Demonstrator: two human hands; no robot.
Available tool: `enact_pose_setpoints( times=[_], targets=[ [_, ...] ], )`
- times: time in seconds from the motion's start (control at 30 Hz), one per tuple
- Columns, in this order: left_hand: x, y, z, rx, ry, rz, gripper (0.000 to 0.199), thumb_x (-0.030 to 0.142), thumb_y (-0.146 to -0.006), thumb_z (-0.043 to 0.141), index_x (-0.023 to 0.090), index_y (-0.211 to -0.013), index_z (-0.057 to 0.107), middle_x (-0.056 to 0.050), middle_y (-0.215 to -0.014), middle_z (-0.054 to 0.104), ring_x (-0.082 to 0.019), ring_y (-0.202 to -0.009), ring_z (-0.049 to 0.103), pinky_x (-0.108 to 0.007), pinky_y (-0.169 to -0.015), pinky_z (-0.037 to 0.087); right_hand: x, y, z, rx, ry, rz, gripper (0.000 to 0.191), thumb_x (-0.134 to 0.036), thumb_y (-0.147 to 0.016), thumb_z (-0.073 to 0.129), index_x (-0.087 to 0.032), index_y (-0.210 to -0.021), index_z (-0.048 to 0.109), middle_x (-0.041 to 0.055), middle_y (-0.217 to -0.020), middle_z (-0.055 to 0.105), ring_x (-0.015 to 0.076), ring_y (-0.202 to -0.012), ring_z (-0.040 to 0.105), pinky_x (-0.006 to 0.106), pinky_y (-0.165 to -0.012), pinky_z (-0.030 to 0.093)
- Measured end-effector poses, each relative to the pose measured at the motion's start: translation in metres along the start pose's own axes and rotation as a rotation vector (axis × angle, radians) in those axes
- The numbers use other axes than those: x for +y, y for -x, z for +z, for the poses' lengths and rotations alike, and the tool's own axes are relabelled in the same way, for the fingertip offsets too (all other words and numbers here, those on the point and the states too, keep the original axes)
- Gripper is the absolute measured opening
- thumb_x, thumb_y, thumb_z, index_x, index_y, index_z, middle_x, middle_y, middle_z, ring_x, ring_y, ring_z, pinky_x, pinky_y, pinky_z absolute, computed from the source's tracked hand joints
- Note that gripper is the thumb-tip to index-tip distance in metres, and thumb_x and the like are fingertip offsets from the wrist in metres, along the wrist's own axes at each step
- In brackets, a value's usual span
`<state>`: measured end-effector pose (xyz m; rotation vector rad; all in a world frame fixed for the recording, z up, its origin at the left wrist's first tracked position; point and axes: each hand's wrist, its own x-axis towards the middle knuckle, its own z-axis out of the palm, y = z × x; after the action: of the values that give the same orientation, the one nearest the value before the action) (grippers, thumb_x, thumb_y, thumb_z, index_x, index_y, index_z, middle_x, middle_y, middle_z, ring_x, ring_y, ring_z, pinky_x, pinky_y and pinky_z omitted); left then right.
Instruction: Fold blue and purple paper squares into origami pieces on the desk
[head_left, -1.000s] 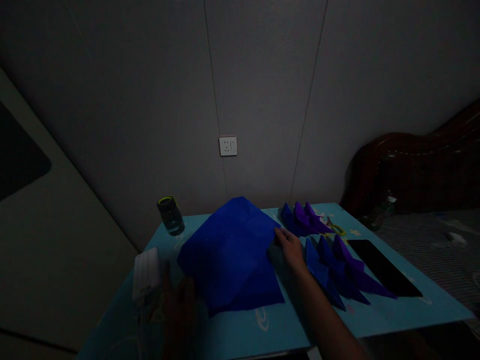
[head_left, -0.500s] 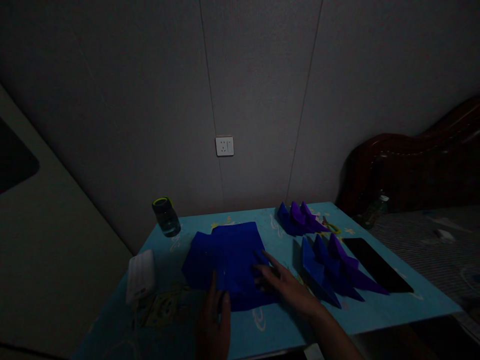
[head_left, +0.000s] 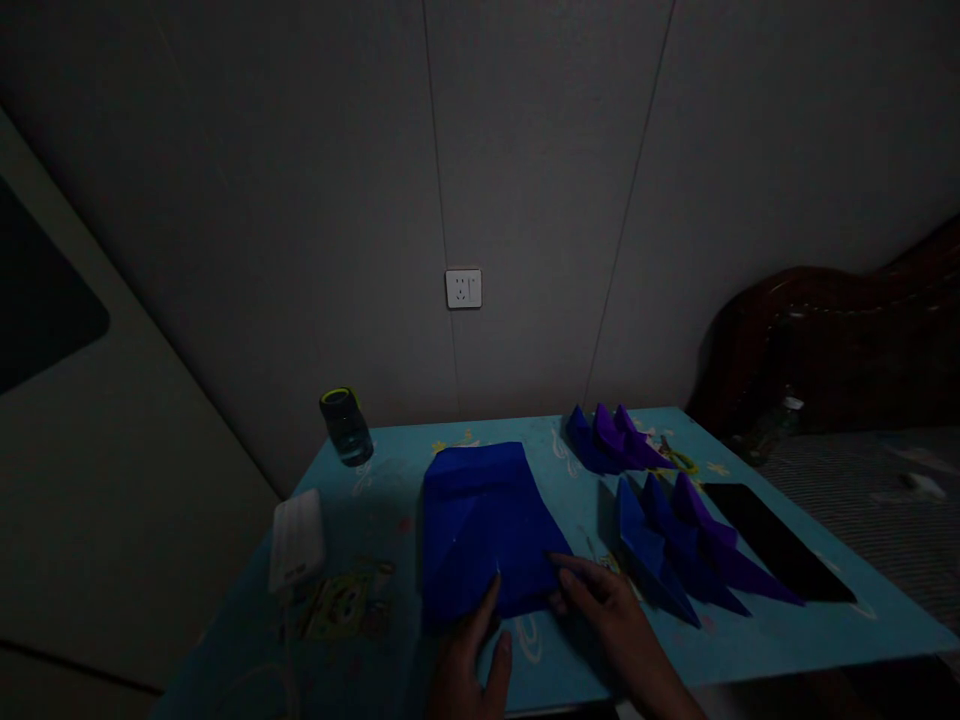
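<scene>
Blue paper (head_left: 487, 520) lies on the table in front of me, its upper piece overlapping what looks like another blue sheet. My left hand (head_left: 476, 650) rests at the paper's near edge, index finger stretched onto it and thumb held apart. At the near right corner, my right hand (head_left: 600, 605) has its thumb and index finger close together on the paper's edge, the other fingers curled below. To the right stand folded paper boats (head_left: 667, 550), blue and purple, in a row. More folded blue and purple shapes (head_left: 611, 440) are behind them.
A black phone-like slab (head_left: 780, 540) lies right of the boats, and yellow-handled scissors (head_left: 681, 460) lie farther back. On the left are a dark cup (head_left: 347, 428) and a white power bank (head_left: 298, 540) with a cable. A wall socket (head_left: 463, 289) is above the table (head_left: 397, 470).
The blue piece that stuck out on the left now lies over the other blue paper. Both hands have moved nearer the paper's front edge, and the view has shifted slightly left.
</scene>
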<state>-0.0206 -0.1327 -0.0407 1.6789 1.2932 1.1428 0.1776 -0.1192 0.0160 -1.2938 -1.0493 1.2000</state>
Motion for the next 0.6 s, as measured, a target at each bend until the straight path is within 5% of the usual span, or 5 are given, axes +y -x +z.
enact_pose_setpoints(
  times=[0.2, 0.33, 0.6],
  targets=[
    [0.004, -0.003, -0.028, 0.093, 0.002, -0.095, 0.046, 0.050, -0.091, 0.049, 0.023, -0.126, 0.064, -0.008, -0.127, 0.067, -0.023, -0.114, 0.065, -0.030, -0.092, 0.056, 0.023, 0.003, -0.013, 0.026, 0.179, -0.007, 0.059, -0.061, -0.078, 0.064, -0.011, -0.107, 0.075, 0.0050, -0.061, 0.068, 0.0182, -0.056, 0.060, 0.029, -0.055, 0.047],
    [0.003, -0.013, -0.051, 0.073, -0.071, -0.152, 0.046, 0.048, -0.091, 0.048, 0.021, -0.124, 0.066, -0.009, -0.104, 0.076, -0.023, -0.090, 0.074, -0.032, -0.080, 0.061, 0.027, 0.011, -0.012, 0.058, 0.419, -0.106, 0.046, -0.055, -0.083, 0.059, -0.018, -0.104, 0.077, 0.0110, -0.086, 0.077, 0.0264, -0.078, 0.070, 0.037, -0.074, 0.054],
    [-0.008, -0.025, -0.060, 0.324, -0.572, 0.221, 0.039, 0.047, -0.092, 0.046, 0.023, -0.106, 0.073, -0.008, -0.097, 0.077, -0.025, -0.086, 0.073, -0.039, -0.077, 0.061, 0.017, 0.023, -0.001, -0.062, 0.685, -0.228, 0.037, -0.037, -0.094, 0.047, -0.021, -0.117, 0.071, 0.0105, -0.110, 0.074, 0.0242, -0.097, 0.070, 0.035, -0.088, 0.053]
  ],
)
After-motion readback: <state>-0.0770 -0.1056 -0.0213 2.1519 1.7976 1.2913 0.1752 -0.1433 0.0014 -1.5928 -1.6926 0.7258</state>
